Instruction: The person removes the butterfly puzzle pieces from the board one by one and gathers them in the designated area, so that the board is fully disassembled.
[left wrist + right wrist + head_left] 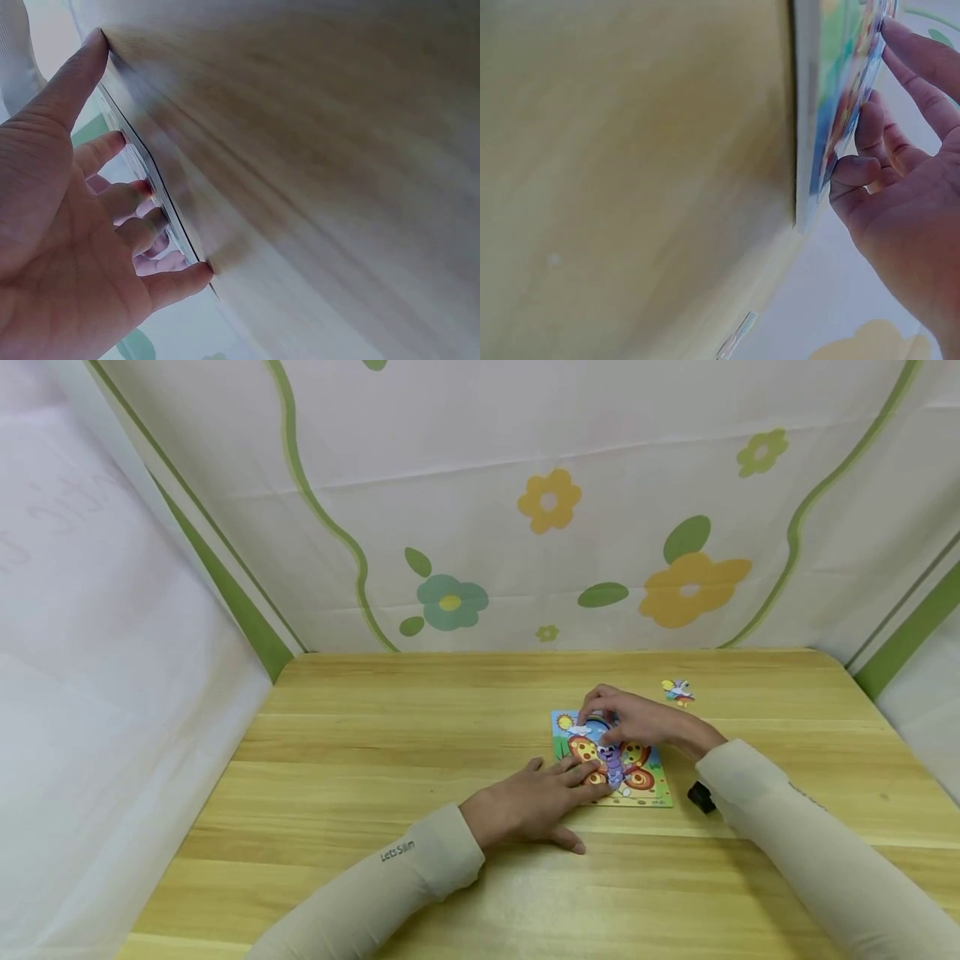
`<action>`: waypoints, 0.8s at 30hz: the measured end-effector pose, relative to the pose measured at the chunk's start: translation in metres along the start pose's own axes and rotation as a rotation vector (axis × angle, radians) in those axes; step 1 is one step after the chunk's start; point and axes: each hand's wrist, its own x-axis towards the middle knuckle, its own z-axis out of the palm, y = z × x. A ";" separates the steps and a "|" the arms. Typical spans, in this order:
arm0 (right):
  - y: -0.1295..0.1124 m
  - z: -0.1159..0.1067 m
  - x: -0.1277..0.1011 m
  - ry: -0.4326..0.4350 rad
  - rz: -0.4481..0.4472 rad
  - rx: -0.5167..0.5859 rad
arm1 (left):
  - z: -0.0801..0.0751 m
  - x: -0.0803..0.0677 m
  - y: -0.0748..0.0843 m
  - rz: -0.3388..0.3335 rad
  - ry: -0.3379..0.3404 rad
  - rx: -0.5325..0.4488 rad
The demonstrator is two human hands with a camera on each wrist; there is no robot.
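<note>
A butterfly picture puzzle point(648, 793) lies flat on the wooden table, a purple figure with red and yellow wings at its middle. My left hand point(536, 802) rests on its lower left part, fingers spread and thumb on the table. From above, my right hand point(633, 718) bends over the upper part, thumb and fingers apart, their tips touching the picture. In the right wrist view, the puzzle point(832, 97) appears edge-on beside those fingertips. Whether any piece lies between them I cannot tell. The left wrist view shows the left hand point(82, 217) at the board's edge.
Loose colourful puzzle pieces point(678, 692) lie beyond the right hand, near the table's back edge. A small black object point(701, 797) is beside the right cuff. The wooden table point(337, 760) meets a flower-patterned cloth point(487, 468) behind it.
</note>
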 end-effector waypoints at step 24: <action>-0.004 0.001 0.002 0.004 0.022 0.036 | 0.001 0.002 -0.002 -0.001 -0.005 -0.021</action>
